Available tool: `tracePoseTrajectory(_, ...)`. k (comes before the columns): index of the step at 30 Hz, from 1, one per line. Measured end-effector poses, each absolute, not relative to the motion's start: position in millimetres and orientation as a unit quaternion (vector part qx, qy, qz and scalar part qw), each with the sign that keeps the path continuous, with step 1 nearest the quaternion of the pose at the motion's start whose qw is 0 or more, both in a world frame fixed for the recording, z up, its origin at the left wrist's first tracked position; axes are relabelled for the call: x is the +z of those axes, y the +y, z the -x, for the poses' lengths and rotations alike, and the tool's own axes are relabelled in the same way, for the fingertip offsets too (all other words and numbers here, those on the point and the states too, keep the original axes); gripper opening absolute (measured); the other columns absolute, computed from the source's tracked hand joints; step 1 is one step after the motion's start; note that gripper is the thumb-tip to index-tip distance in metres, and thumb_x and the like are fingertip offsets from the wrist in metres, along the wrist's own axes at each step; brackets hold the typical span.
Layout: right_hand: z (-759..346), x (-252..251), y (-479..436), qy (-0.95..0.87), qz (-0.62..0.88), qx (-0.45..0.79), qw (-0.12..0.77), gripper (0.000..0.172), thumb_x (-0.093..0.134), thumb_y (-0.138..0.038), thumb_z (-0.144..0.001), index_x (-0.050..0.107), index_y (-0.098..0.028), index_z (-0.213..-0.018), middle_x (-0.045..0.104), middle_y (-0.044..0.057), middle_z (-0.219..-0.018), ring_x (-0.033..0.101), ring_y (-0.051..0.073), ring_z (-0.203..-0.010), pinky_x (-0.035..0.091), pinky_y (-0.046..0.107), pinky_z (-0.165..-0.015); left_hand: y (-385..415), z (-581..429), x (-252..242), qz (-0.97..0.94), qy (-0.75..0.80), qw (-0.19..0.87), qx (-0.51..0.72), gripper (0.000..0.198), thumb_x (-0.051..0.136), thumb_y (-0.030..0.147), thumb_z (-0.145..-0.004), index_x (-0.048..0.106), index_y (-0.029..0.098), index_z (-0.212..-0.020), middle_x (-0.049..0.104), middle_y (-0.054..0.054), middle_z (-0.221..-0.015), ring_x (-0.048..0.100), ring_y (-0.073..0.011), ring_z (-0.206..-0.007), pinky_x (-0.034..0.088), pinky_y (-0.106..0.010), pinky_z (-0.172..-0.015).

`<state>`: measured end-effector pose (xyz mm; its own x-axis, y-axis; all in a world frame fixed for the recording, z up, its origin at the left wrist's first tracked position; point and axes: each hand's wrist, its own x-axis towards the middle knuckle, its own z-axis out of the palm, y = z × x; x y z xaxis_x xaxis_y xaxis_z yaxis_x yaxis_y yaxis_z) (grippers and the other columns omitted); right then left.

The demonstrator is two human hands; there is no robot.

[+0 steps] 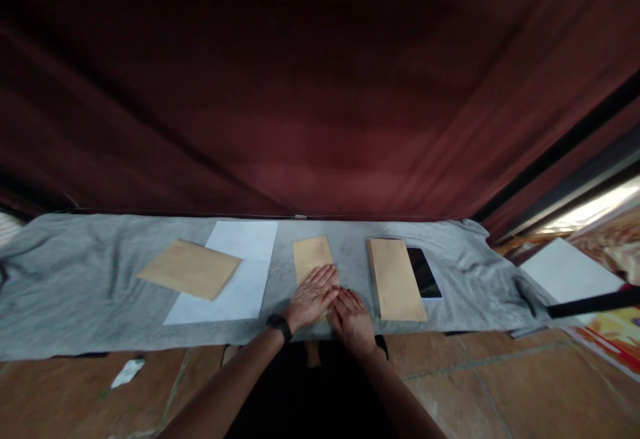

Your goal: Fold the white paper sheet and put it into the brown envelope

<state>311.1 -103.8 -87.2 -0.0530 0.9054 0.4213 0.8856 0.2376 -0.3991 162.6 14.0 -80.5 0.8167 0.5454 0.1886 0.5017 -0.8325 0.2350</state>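
A brown paper envelope (313,252) lies on the grey cloth in front of me, its near part covered by my hands. My left hand (313,294) rests flat across it with the fingers stretched out, a dark band on the wrist. Close beside it, my right hand (352,319) lies palm down at the envelope's right edge, fingers extended and touching the left hand's side. Neither hand grips anything that I can see. To the right sits a stack of brown envelopes (398,280). On the left another brown envelope (193,268) lies slanted over white paper (247,279).
A dark-screened phone or tablet (424,272) lies partly under the stack. The grey cloth (90,286) covers a long narrow surface before a dark red curtain (320,126). A white sheet (570,272) is at far right. Crumpled white paper (127,373) lies on the tiled floor.
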Motion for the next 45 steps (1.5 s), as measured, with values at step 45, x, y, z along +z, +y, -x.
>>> tracePoseTrajectory(45, -321, -91, 8, -0.821, 0.529, 0.024, 0.214, 0.050, 0.051, -0.032, -0.102, 0.044, -0.026, -0.152, 0.041, 0.005, -0.160, 0.037, 0.022, -0.149, 0.030, 0.047, -0.125, -63, -80, -82, -0.942, 0.278, 0.079, 0.168, 0.055, 0.040, -0.002, -0.088, 0.054, 0.017, -0.138, 0.059, -0.011, -0.146, 0.049, -0.0204, -0.141, 0.041, -0.042, -0.119)
